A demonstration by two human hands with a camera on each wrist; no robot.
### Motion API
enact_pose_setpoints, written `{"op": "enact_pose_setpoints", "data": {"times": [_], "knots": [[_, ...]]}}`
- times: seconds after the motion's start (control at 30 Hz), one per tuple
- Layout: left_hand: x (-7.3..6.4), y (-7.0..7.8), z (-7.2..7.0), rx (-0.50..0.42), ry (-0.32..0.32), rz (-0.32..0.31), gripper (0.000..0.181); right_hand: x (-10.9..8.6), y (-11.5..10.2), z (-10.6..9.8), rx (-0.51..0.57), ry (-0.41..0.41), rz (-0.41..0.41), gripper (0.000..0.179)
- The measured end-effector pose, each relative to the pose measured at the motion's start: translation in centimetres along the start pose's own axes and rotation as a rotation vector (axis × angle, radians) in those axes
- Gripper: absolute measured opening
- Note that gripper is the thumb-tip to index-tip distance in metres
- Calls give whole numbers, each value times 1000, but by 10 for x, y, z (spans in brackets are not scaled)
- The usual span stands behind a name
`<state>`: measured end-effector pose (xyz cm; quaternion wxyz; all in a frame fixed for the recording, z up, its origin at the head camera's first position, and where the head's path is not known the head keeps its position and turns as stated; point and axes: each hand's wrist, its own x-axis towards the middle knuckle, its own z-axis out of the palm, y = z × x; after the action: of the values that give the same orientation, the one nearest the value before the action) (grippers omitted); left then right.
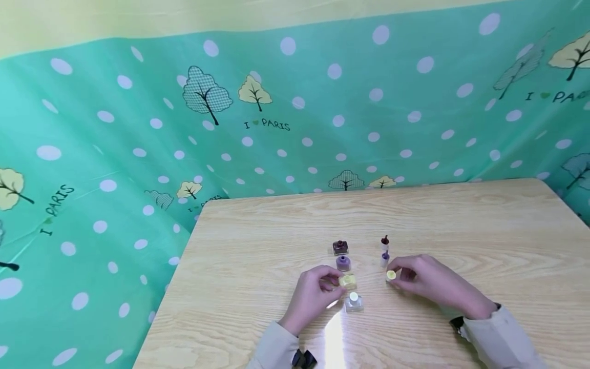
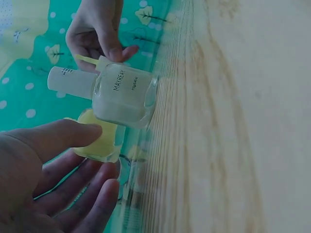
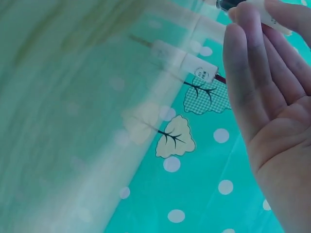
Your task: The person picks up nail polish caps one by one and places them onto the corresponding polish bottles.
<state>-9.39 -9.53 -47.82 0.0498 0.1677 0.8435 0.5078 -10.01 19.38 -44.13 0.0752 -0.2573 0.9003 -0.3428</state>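
Note:
My left hand (image 1: 315, 292) pinches an open yellow nail polish bottle (image 1: 348, 281) between thumb and fingers; the left wrist view shows the thumb against its glass. Across from it, my right hand (image 1: 426, 279) pinches a white nail polish cap (image 1: 391, 275), its yellow brush (image 2: 87, 59) sticking up. Just nearer than the yellow bottle stands a clear-glass bottle (image 1: 354, 303) of whitish polish, its white cap (image 2: 72, 81) on. Beyond the left hand are an uncapped purple bottle (image 1: 343, 263) and an uncapped dark red bottle (image 1: 340, 247).
Two white caps stand brush-up beyond the right hand: one with a purple brush (image 1: 385, 256), one with a dark red brush (image 1: 385, 241). Everything stands on a light wooden table (image 1: 258, 230). A green dotted cloth (image 1: 313, 123) hangs behind it.

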Motion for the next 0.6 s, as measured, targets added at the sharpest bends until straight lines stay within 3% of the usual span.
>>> {"op": "enact_pose_setpoints", "data": {"times": [0.33,0.6], "knots": [[0,4,-3,13,-1,34,29,-6,-5,-7,11,61,-45,21],[-5,7,-6,26,67,101,27,-6,-14,-10,-31,83,-58,18]]}}
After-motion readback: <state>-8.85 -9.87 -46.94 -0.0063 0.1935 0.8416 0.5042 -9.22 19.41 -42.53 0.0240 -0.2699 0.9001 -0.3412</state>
